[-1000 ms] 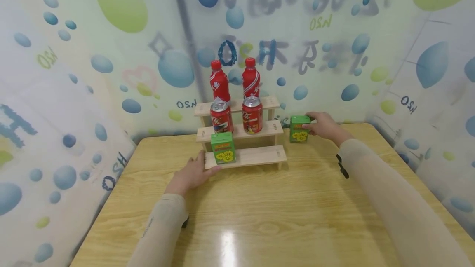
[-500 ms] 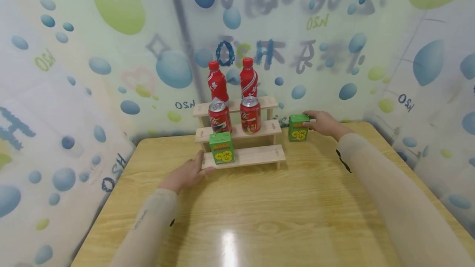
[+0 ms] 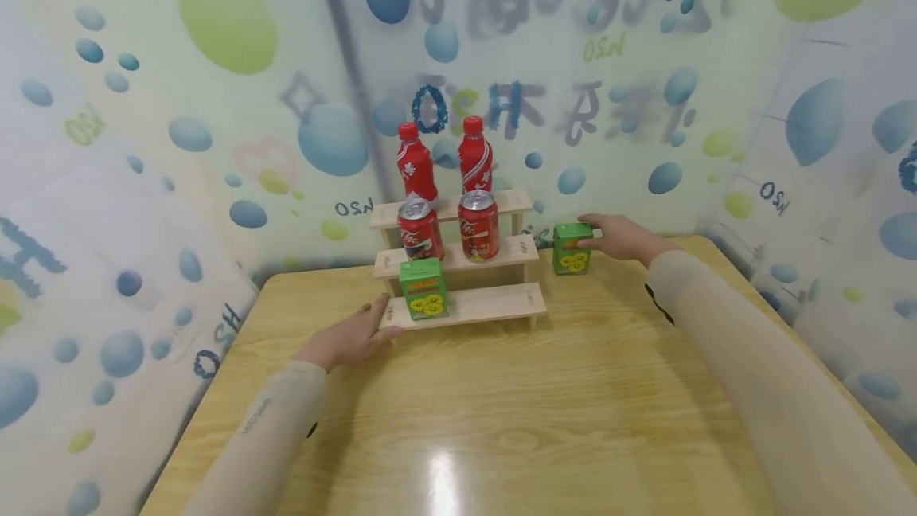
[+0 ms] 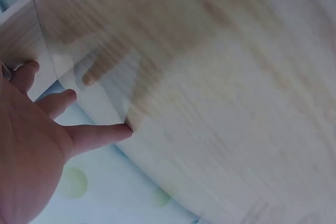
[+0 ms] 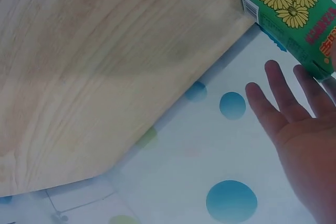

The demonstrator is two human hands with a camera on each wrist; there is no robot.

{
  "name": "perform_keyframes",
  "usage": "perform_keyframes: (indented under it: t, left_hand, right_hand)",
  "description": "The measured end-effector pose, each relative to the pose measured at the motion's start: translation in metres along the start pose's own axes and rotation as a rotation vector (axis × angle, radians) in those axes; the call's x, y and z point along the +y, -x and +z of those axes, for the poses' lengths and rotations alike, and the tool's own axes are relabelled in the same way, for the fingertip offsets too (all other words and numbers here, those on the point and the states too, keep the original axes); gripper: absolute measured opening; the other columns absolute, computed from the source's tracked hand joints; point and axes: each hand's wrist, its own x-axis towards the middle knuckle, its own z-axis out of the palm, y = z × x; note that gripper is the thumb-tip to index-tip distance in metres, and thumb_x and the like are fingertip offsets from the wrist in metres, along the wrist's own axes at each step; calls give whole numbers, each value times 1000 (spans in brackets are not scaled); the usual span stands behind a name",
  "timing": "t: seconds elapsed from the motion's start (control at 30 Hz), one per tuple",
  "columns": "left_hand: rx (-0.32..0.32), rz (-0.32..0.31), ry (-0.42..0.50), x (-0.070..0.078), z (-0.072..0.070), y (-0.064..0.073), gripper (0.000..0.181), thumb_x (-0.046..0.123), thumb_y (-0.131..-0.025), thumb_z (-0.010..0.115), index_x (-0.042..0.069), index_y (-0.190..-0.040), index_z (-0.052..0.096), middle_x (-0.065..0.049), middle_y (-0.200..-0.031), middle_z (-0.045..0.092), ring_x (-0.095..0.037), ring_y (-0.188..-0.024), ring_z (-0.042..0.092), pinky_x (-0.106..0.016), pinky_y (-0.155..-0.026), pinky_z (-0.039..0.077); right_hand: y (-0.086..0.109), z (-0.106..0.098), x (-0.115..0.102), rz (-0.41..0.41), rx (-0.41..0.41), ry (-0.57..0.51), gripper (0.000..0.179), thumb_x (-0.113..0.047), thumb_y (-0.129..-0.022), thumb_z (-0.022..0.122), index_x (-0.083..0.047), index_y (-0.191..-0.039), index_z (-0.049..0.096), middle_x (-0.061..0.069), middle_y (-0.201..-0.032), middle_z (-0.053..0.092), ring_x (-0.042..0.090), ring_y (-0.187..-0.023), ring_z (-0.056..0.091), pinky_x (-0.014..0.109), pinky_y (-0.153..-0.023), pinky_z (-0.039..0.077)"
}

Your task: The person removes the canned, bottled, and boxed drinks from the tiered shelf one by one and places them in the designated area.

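Note:
In the head view, my right hand [image 3: 618, 237] pinches a green drink carton [image 3: 571, 261] with yellow flowers at the table's back, right of a stepped wooden stand [image 3: 494, 303]. The right wrist view shows the same carton [image 5: 286, 17] low over the table, its far end hidden by the hand. My left hand [image 3: 349, 338] holds the left end of the stand's lowest step, thumb along the front edge. A second green carton [image 3: 426, 293] stands upright at the left of that step. Its little finger [image 4: 102, 136] stretches over the tabletop in the left wrist view.
Two red cans, left [image 3: 420, 231] and right [image 3: 478, 228], stand on the middle step. Behind them, two red bottles, left [image 3: 416, 167] and right [image 3: 475, 158], stand on the top step. A patterned wall [image 3: 616, 142] rises directly behind the wooden table [image 3: 501, 412].
The head view has shifted slightly. My left hand and forearm have moved a little outward to the left, still at the stand's end. The carton in my right hand has hardly moved.

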Motion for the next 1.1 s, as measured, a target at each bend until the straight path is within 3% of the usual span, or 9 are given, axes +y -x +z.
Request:
perform_keyframes:
  t: [0.37, 0.53, 0.7, 0.83, 0.97, 1.1]
  left_hand:
    - [-31, -26, 10, -2, -2, 2, 102, 77, -104, 31, 7, -172, 0, -24, -178, 10, -51, -164, 13, -66, -133, 18]
    - [-18, -9, 30, -3, -2, 1, 101, 75, -106, 31, 6, -171, -2, -24, -178, 8, -52, -163, 12, -65, -134, 16]
    - [-29, -37, 77, -3, 0, -2, 106, 81, -102, 30, 9, -172, -6, -22, -179, 5, -48, -164, 15, -62, -134, 17]
    - [-23, -94, 141, 2, 2, -5, 121, 91, -93, 40, 12, -172, -5, -23, -178, 13, -47, -163, 22, -62, -133, 21]
    - [5, -126, 178, 12, 2, -9, 134, 95, -84, 50, 7, -172, -2, -27, -176, 19, -49, -161, 26, -65, -131, 25]
    - [46, -150, 192, 18, 6, -12, 138, 97, -82, 51, 5, -171, -2, -27, -175, 20, -49, -161, 27, -63, -131, 27]
  right_hand:
    - [3, -18, -12, -15, -45, 47, 78, -40, -110, 60, 0, -167, 26, 36, -165, 37, 56, -151, 39, 71, -121, 36]
    - [1, -37, -32, -51, -23, 52, 76, -42, -111, 57, -3, -168, 25, 33, -166, 37, 54, -151, 40, 70, -122, 36]
    - [-2, -54, -68, -104, 33, 27, 71, -44, -112, 54, -6, -167, 30, 29, -165, 43, 50, -150, 44, 67, -120, 41]
    - [-4, -62, -106, -151, 63, -28, 69, -46, -110, 56, -11, -166, 35, 23, -161, 49, 44, -146, 53, 63, -118, 47]
    - [-5, -62, -144, -182, 54, -41, 70, -48, -108, 59, -16, -166, 35, 19, -160, 52, 40, -143, 57, 59, -116, 50]
    - [-5, -50, -175, -173, 67, -34, 77, -52, -105, 62, -16, -167, 33, 17, -158, 54, 38, -136, 62, 56, -113, 53]
